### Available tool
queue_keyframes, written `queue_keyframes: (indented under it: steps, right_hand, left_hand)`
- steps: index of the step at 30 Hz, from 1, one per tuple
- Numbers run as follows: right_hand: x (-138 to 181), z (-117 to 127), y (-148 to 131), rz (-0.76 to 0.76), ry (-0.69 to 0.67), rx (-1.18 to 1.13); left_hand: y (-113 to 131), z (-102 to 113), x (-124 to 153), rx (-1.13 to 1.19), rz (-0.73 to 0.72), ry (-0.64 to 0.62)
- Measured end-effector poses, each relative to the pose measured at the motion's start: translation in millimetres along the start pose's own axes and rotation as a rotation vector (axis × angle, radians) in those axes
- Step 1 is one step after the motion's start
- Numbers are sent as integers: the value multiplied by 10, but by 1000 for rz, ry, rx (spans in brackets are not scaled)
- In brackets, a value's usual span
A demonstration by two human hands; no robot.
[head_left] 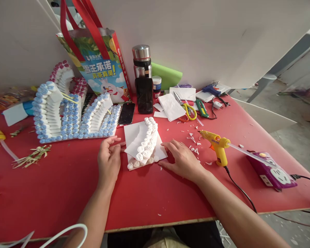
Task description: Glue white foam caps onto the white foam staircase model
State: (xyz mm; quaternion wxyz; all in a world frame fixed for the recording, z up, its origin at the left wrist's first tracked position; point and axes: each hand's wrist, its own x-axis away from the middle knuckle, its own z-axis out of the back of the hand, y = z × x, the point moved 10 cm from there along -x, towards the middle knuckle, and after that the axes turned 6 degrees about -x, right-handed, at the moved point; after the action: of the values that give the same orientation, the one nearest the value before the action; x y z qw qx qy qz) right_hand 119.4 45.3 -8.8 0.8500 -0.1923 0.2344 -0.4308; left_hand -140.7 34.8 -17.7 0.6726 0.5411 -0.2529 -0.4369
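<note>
In front of me on the red table lies a white card piece (134, 132) with rows of small white rolled paper rosettes (146, 154) across it in a curved band. More rosettes run along its near edge. My left hand (109, 159) rests at the card's left edge, loosely bent, with its fingertips close to or touching the card and nothing gripped. On the other side, my right hand (181, 158) lies with fingers apart, its fingertips at the card's right corner. To its right sits a yellow hot glue gun (218, 146) with a glue stick in its back.
Blue-tipped fan-shaped pieces (59, 117) stand at the left, near a shopping bag (100, 65). Behind the card are a phone (126, 113), a dark upright phone (144, 96) and a steel flask (141, 57). Scissors (189, 112), paper scraps and a purple power strip (272, 170) lie rightward.
</note>
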Motion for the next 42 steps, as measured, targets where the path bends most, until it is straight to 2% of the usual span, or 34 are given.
queue_keyframes:
  steps: [23, 32, 42]
  right_hand:
    - [29, -42, -170, 131, 24, -5]
    - [44, -68, -235, 182, -7, -34]
    - [67, -87, -373, 298, 24, -55]
  left_hand:
    - [-139, 41, -43, 124, 49, 60]
    - [-212, 92, -50, 188, 119, 99]
    - [-341, 164, -75, 292, 238, 125]
